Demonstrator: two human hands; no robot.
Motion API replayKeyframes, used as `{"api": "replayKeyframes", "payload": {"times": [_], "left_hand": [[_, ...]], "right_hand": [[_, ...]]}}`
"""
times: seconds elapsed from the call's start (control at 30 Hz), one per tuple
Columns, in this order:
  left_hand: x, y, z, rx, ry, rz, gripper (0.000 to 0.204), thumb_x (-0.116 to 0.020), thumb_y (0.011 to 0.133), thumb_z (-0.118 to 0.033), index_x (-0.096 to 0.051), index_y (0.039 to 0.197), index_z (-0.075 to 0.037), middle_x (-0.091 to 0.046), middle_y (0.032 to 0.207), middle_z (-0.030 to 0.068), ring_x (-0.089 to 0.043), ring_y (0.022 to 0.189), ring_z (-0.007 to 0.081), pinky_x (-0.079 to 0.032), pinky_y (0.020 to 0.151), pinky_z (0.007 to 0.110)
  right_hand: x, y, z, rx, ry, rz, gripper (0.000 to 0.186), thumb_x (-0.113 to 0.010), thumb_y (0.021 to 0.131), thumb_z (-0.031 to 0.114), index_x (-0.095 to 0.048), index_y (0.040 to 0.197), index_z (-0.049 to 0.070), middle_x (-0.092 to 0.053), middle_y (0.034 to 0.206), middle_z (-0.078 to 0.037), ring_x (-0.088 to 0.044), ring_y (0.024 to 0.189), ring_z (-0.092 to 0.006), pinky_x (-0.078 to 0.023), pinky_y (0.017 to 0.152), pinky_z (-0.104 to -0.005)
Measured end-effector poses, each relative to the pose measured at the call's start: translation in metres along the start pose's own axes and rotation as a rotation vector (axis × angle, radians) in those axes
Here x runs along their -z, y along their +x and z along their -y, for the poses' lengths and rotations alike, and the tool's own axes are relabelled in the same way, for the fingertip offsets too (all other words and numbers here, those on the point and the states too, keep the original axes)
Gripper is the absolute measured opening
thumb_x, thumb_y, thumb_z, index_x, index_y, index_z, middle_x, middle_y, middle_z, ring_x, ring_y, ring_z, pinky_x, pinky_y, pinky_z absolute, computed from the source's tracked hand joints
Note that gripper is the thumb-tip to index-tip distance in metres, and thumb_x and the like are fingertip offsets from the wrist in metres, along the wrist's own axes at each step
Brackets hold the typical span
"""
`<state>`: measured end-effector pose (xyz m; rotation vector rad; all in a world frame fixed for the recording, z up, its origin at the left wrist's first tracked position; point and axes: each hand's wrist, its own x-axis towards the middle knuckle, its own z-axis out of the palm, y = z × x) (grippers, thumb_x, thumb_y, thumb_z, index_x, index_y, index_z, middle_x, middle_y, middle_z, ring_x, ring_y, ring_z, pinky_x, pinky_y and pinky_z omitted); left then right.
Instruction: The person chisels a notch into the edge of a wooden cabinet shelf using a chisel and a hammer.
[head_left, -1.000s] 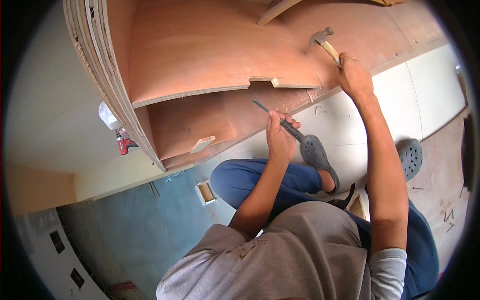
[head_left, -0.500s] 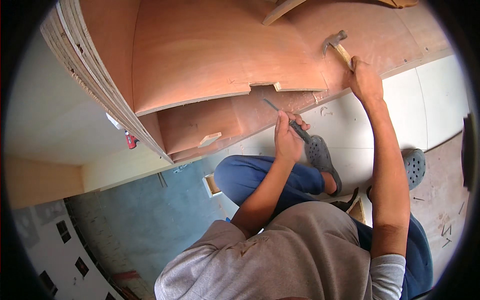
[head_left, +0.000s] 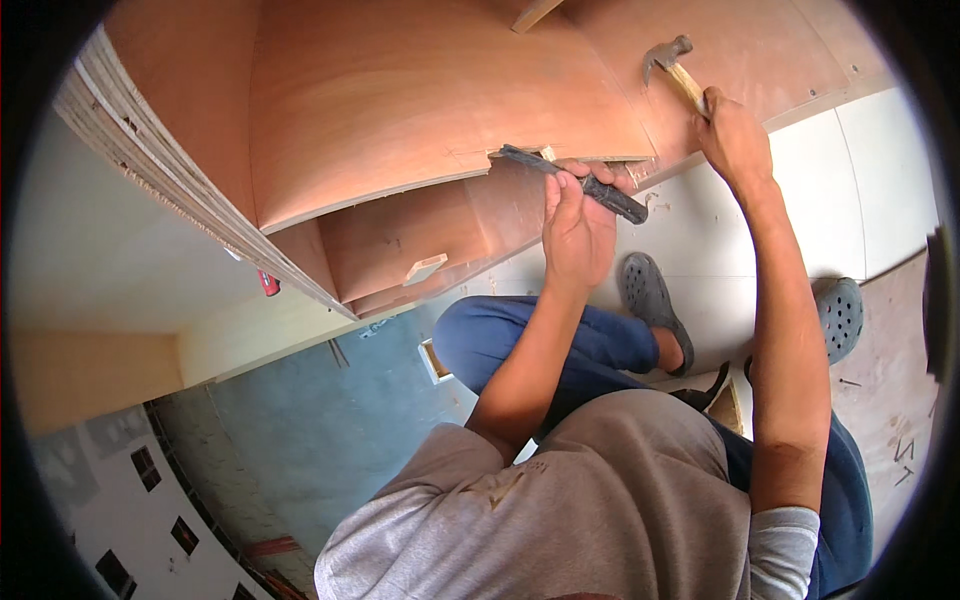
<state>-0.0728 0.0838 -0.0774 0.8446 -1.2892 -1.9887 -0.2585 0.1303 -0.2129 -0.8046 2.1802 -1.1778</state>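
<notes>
My left hand (head_left: 580, 225) is closed round a chisel (head_left: 617, 199) with a dark handle. The chisel's blade slants up and left to the notch (head_left: 497, 163) in the front edge of a plywood shelf panel (head_left: 430, 100); whether the tip touches the wood I cannot tell. My fingers partly cover the notch. Farther right, my right hand (head_left: 735, 145) grips the wooden handle of a claw hammer (head_left: 668, 55). Its steel head is up and away from the chisel, above the reddish plywood.
Layered plywood edges (head_left: 160, 180) of the cabinet side run along the left. A small wood block (head_left: 426, 268) lies in the lower compartment. Wood shavings lie by the panel's edge. My feet in grey clogs (head_left: 652, 300) rest on white tiles. Nails (head_left: 905, 460) lie at the right.
My left hand has brought the chisel upward, its blade now at the notch and its handle swung flatter. The hammer is slightly higher, still in my right hand. The view has shifted a little.
</notes>
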Motion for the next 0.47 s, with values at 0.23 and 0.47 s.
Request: {"api": "replayKeyframes", "payload": {"times": [0.23,0.47], "left_hand": [[0.008,-0.001,0.008,-0.022,0.044,-0.009,0.020,-0.043,0.110,-0.032,-0.050,0.111,-0.013,-0.057,0.104,0.0083,-0.058,0.101,0.0270,-0.044,0.105,0.053],[0.024,-0.010,-0.007,0.010,0.060,0.154,0.026,-0.042,0.110,-0.039,-0.050,0.111,-0.014,-0.057,0.099,0.0086,-0.059,0.103,0.0263,-0.043,0.103,0.055]], "right_hand": [[-0.002,-0.001,-0.004,0.003,0.019,-0.022,0.022,-0.053,0.089,0.013,-0.063,0.104,0.000,-0.070,0.094,-0.026,-0.067,0.090,-0.0443,-0.052,0.079,-0.0546],[-0.003,0.000,-0.004,-0.008,-0.009,-0.016,0.024,-0.057,0.089,0.017,-0.064,0.106,0.002,-0.071,0.095,-0.024,-0.068,0.091,-0.0441,-0.053,0.081,-0.0540]]}}
